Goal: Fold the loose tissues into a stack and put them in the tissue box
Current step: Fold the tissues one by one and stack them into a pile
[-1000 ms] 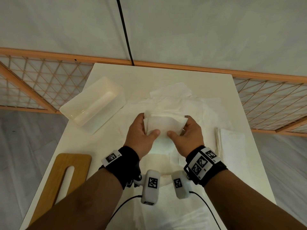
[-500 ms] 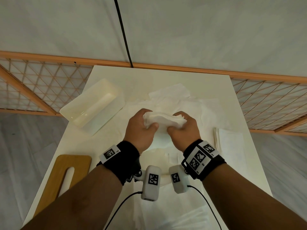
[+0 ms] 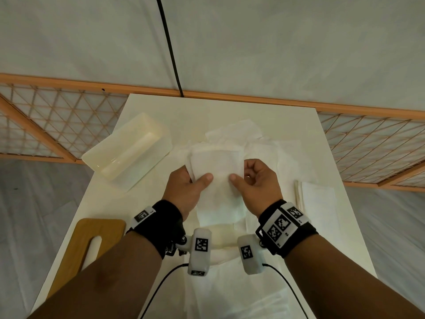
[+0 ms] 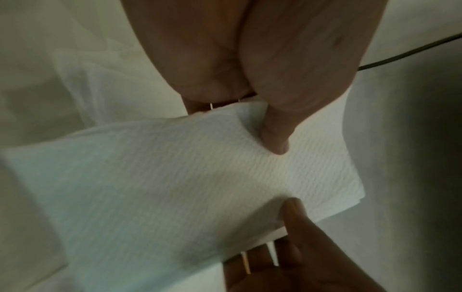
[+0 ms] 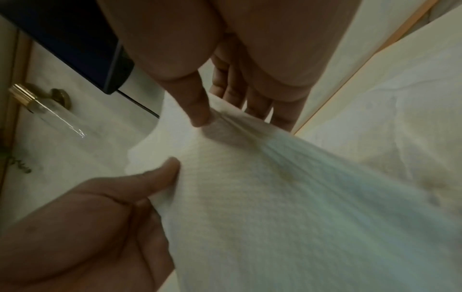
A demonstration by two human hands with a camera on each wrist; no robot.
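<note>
One bare tissue box, uncovered.

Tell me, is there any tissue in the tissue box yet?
No, the head view shows the tissue box open and empty, while both hands hold a tissue over the table.

tissue box: left of held tissue
folded stack: right of it
wooden board: nearer, left
</note>
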